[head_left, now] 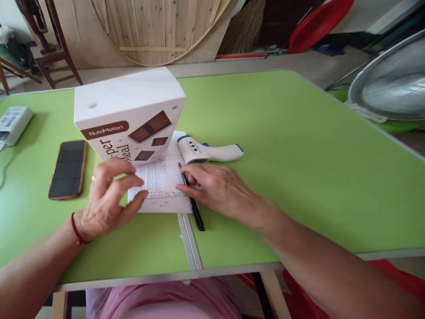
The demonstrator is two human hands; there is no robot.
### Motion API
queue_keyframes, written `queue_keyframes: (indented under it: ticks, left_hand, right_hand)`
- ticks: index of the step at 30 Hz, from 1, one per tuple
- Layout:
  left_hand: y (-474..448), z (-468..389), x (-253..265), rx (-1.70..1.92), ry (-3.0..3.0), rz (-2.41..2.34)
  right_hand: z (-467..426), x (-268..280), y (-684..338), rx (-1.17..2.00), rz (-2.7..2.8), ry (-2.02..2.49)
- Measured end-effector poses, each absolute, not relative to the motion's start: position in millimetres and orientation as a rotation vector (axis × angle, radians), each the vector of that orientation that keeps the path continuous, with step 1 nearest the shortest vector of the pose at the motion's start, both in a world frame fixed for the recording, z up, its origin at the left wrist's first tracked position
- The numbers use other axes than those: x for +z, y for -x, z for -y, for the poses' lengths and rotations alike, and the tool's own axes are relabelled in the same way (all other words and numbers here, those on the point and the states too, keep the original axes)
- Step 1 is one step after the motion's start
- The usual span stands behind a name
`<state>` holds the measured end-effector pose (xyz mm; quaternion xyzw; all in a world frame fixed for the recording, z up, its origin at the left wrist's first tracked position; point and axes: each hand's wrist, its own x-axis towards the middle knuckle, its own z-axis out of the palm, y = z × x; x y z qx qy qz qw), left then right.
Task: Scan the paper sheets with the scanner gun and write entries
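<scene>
My left hand (111, 195) is over the left part of a white sheet of paper (169, 204) with dense writing, its bent fingers apart and nothing in them. Just beyond it stands a white NutriMotion box (129, 97), partly covering the sheet. My right hand (215, 186) reaches across a black pen (197, 215) slanting over the sheet's right edge. Its thumb and index finger are spread apart, and the thumb hides part of the pen; whether they touch it I cannot tell. Behind the right hand lies a white and blue infrared thermometer (212, 152).
A phone (68, 168) in an orange-brown case lies left of the box. At the far left sits a white power strip (15, 124) with a cable. All rest on a green table (282, 146) with a metal seam. Beyond it are a wooden chair (55, 48) and a red plastic basin (318, 24).
</scene>
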<state>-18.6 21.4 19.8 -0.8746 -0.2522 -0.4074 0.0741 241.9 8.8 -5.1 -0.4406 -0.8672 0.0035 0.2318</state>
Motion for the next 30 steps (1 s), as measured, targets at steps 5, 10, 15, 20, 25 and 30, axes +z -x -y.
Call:
queue_keyframes:
  ticks: [5,10,15,20,25,30]
  left_hand:
    - [14,-25,9,-0.738,3.132,0.594]
    - [17,-31,-7,-0.446,3.265,0.601]
    - [8,-22,-11,-0.425,3.209,0.73]
    - [-6,-11,-5,-0.337,3.055,0.748]
    - [-13,-9,-5,-0.38,2.962,0.713]
    - [-12,-17,-8,-0.497,3.051,0.715]
  right_hand:
    - [-12,-12,-240,0.12,2.306,1.248]
    - [-10,-4,-243,0.705,1.941,1.076]
    - [-5,0,-235,1.113,1.536,0.908]
    - [-8,-12,-227,1.144,1.305,1.013]
    - [-11,-20,-227,1.062,1.277,1.22]
    - [-13,-12,-222,0.99,1.464,1.304]
